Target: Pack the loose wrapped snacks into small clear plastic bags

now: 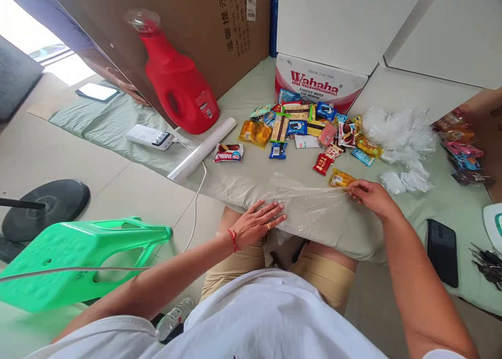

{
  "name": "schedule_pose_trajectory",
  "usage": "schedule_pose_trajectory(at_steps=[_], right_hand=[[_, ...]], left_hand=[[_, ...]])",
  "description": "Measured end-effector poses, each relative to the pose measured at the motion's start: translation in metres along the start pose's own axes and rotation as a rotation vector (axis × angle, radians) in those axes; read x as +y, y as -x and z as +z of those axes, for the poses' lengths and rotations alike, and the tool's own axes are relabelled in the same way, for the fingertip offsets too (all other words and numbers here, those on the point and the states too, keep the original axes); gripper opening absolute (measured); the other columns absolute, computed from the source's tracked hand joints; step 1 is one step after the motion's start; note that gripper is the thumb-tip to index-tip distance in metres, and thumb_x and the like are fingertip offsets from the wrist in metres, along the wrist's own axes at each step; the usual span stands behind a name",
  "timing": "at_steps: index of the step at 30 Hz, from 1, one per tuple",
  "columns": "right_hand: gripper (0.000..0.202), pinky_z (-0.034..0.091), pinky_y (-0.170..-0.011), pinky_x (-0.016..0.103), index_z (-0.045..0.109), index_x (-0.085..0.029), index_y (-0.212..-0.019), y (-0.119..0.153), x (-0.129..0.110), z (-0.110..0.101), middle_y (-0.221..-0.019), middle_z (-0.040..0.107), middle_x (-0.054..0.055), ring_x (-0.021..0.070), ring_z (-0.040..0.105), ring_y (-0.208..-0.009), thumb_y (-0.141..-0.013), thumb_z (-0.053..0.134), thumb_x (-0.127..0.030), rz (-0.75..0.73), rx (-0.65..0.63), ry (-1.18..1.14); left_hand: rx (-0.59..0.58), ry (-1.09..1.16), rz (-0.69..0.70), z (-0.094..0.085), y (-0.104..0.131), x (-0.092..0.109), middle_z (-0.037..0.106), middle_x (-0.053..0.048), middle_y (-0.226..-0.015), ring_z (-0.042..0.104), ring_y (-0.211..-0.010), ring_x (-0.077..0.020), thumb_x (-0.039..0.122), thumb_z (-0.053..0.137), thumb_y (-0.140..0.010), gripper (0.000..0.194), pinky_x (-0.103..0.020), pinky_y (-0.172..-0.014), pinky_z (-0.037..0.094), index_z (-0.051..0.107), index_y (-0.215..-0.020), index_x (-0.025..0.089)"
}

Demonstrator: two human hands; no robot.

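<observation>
The left hand (259, 222) lies flat on the near left part of a clear plastic bag (304, 205), and the right hand (371, 194) pinches its far right corner; the bag is spread on the near edge of the mattress (251, 171). I think the thin film can slip or tear if pulled. A yellow snack (342, 178) touches the right fingers, and the snack pile (309, 126) lies farther away.
</observation>
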State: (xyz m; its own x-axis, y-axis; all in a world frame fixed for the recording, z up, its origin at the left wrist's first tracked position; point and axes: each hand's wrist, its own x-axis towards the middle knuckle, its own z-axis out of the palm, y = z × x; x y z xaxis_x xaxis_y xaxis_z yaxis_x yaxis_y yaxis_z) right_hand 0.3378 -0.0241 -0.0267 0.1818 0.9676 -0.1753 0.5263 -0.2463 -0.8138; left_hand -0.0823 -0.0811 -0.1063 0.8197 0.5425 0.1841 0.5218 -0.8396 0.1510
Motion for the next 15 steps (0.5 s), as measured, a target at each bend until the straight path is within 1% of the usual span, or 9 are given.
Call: schedule_pose_trajectory(at_steps=[3, 4, 5, 7, 8, 9, 11, 13, 15], right_hand=[[0.024, 0.049, -0.071, 0.032, 0.075, -0.022, -0.091, -0.004, -0.017, -0.016, -0.092, 0.074, 0.007, 0.0214, 0.063, -0.082, -0.082, 0.064, -0.041, -0.204, 0.205, 0.205], [0.024, 0.050, -0.076, 0.033, 0.075, -0.023, -0.096, -0.006, -0.028, -0.014, -0.100, 0.074, 0.008, 0.0226, 0.064, -0.089, -0.085, 0.061, -0.038, -0.298, 0.229, 0.247], [0.024, 0.050, -0.080, 0.034, 0.076, -0.024, -0.100, -0.008, -0.041, -0.008, -0.106, 0.074, 0.008, 0.0232, 0.065, -0.095, -0.088, 0.059, -0.036, -0.381, 0.186, 0.275], [0.021, 0.050, -0.081, 0.032, 0.077, -0.026, -0.100, -0.015, -0.063, 0.013, -0.104, 0.075, 0.007, 0.0230, 0.065, -0.094, -0.090, 0.061, -0.035, -0.460, -0.046, 0.314], [0.016, 0.049, -0.078, 0.031, 0.078, -0.026, -0.096, -0.019, -0.071, 0.025, -0.098, 0.076, 0.006, 0.0222, 0.065, -0.088, -0.087, 0.067, -0.035, -0.441, -0.172, 0.342], [0.012, 0.049, -0.074, 0.030, 0.078, -0.026, -0.089, -0.023, -0.077, 0.038, -0.088, 0.075, 0.005, 0.0211, 0.064, -0.079, -0.081, 0.075, -0.035, -0.393, -0.293, 0.375], [0.015, 0.045, -0.064, 0.028, 0.077, -0.025, -0.076, -0.031, -0.081, 0.057, -0.070, 0.071, 0.002, 0.0175, 0.058, -0.063, -0.068, 0.088, -0.033, -0.264, -0.508, 0.423], [0.021, 0.039, -0.057, 0.026, 0.075, -0.023, -0.067, -0.037, -0.079, 0.065, -0.060, 0.065, -0.001, 0.0141, 0.052, -0.056, -0.063, 0.090, -0.035, -0.185, -0.649, 0.399], [0.026, 0.037, -0.056, 0.025, 0.075, -0.022, -0.067, -0.041, -0.079, 0.061, -0.059, 0.063, -0.002, 0.0125, 0.049, -0.057, -0.066, 0.087, -0.045, -0.170, -0.675, 0.278]], left_hand=[[0.001, 0.013, -0.008, -0.001, -0.001, 0.001, 0.042, -0.005, -0.164, 0.035, -0.155, -0.0208, 0.021, 0.045, -0.104, 0.061, -0.045, -0.131, 0.011, 0.032, -0.162, 0.034], [0.002, 0.015, -0.011, -0.001, -0.002, 0.002, 0.043, -0.005, -0.164, 0.036, -0.155, -0.0210, 0.020, 0.045, -0.104, 0.061, -0.044, -0.130, 0.011, 0.033, -0.162, 0.034], [0.003, 0.017, -0.014, 0.000, -0.003, 0.003, 0.043, -0.004, -0.164, 0.036, -0.155, -0.0211, 0.020, 0.046, -0.103, 0.062, -0.044, -0.130, 0.011, 0.033, -0.162, 0.035], [0.004, 0.021, -0.020, 0.001, -0.003, 0.003, 0.043, -0.004, -0.164, 0.037, -0.154, -0.0214, 0.018, 0.046, -0.103, 0.063, -0.045, -0.130, 0.011, 0.034, -0.162, 0.035], [0.001, 0.024, -0.021, 0.001, -0.003, 0.003, 0.043, -0.004, -0.164, 0.037, -0.154, -0.0216, 0.018, 0.046, -0.102, 0.063, -0.045, -0.130, 0.011, 0.034, -0.162, 0.035], [-0.004, 0.028, -0.021, 0.001, -0.003, 0.003, 0.042, -0.004, -0.164, 0.037, -0.154, -0.0217, 0.018, 0.046, -0.102, 0.063, -0.045, -0.130, 0.011, 0.034, -0.162, 0.035], [-0.016, 0.038, -0.017, 0.000, -0.002, 0.003, 0.041, -0.004, -0.165, 0.035, -0.155, -0.0218, 0.017, 0.046, -0.102, 0.064, -0.045, -0.130, 0.010, 0.034, -0.162, 0.034], [-0.020, 0.053, -0.008, 0.001, -0.001, 0.002, 0.041, -0.004, -0.165, 0.034, -0.156, -0.0218, 0.018, 0.046, -0.101, 0.063, -0.046, -0.130, 0.010, 0.034, -0.161, 0.035], [-0.017, 0.070, -0.002, 0.002, -0.001, 0.000, 0.042, -0.003, -0.165, 0.034, -0.156, -0.0213, 0.019, 0.045, -0.101, 0.063, -0.045, -0.130, 0.009, 0.035, -0.161, 0.035]])
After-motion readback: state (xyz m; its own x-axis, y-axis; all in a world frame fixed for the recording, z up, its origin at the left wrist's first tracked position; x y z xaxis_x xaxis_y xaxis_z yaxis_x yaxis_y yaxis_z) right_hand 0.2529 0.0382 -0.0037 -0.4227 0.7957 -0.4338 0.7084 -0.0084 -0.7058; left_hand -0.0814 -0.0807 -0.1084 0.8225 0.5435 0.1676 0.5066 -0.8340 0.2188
